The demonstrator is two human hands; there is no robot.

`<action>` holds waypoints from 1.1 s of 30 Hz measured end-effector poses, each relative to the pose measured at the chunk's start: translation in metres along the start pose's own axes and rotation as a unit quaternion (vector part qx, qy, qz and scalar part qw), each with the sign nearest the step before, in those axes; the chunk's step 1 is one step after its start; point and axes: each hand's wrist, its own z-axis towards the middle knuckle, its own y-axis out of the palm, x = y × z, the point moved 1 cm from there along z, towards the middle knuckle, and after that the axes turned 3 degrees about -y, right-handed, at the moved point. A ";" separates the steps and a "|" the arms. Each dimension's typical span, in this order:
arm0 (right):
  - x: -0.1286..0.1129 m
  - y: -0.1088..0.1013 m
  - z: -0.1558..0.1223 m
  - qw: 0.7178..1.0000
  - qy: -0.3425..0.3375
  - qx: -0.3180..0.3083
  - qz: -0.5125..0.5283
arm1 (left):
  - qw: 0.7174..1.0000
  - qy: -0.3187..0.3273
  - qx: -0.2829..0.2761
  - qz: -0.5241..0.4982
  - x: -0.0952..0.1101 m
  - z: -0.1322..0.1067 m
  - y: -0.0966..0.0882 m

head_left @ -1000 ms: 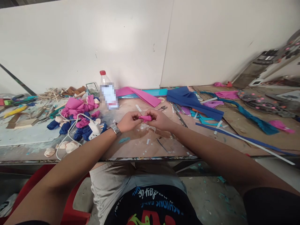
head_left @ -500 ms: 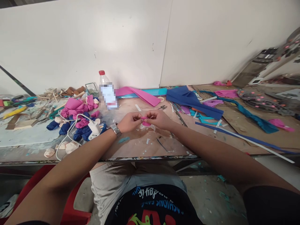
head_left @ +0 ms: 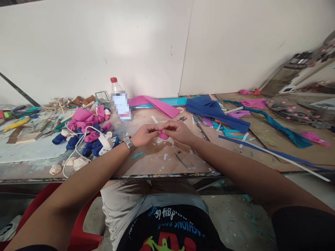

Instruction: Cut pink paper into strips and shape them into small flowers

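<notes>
A small piece of pink crepe paper (head_left: 163,136) is pinched between my two hands, just above the tabletop. My left hand (head_left: 144,135), with a metal watch at its wrist, grips it from the left by thumb and fingers. From the right, my right hand (head_left: 180,133) pinches the same piece, its fingertips meeting those of the left. Part of the pink piece is hidden behind the fingers. Below the hands lies a whitish ring-shaped thing (head_left: 170,141), partly covered. Scissors (head_left: 182,119) lie beyond my right hand.
Pink, blue and cream paper flowers (head_left: 85,120) are heaped at the left with a white power strip (head_left: 106,142) and its cord. A phone (head_left: 122,107) leans on a bottle (head_left: 114,83). Blue crepe paper (head_left: 214,112) and a white stick (head_left: 285,158) lie at the right.
The fingers of both hands have shifted slightly on the pink crepe paper, and more of it hangs below the fingertips. Other things stay where they were.
</notes>
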 end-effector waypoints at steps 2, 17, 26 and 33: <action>-0.003 -0.002 0.000 0.999 -0.026 -0.002 -0.032 | 1.000 0.001 0.003 -0.001 0.001 0.000 0.000; -0.010 -0.004 -0.001 0.997 -0.018 -0.003 -0.074 | 0.998 0.016 0.037 0.041 0.005 -0.001 -0.001; -0.014 -0.004 -0.002 0.992 -0.066 0.017 -0.109 | 0.998 0.024 0.031 0.050 0.003 -0.002 0.000; -0.012 -0.006 -0.001 0.980 -0.150 0.004 -0.127 | 0.998 0.015 0.043 0.032 0.002 -0.001 -0.001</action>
